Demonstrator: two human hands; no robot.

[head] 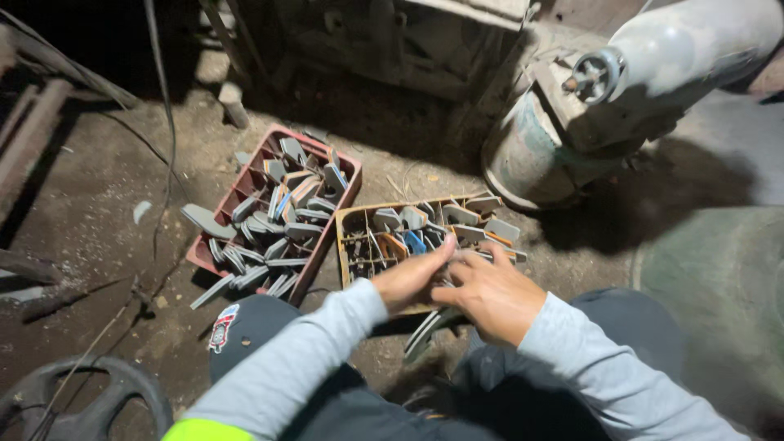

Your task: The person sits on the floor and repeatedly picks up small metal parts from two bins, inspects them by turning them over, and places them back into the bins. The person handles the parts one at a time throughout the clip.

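Scene: a person in a pale grey long-sleeved top crouches over a dirty, dimly lit workshop floor (90, 212), both hands working together above a crate of metal parts.
Left hand: the left hand (412, 279) reaches in over the near edge of the yellow plastic crate (346, 245), fingers narrowed, thumb and fingertips meeting the other hand; what it pinches, if anything, cannot be told.
Right hand: the right hand (490, 294) is curled, knuckles up, closed around a bundle of thin grey flat metal blades (429, 328) that sticks out below the palm towards the person's knees.
Yellow crate: it sits on the floor just ahead of the hands, filled with grey blade-shaped pieces, some with orange or blue parts.
Red crate: a red plastic crate (320, 253) stands touching the yellow one on its left, heaped with similar grey pieces, several spilling over its near-left edge.
Surroundings: a dark cap with a badge (245, 327) lies near the left sleeve; a black wheel (86, 400) shows at the lower left; a large grey machine with a small handwheel (594, 75) stands behind the crates on the right.
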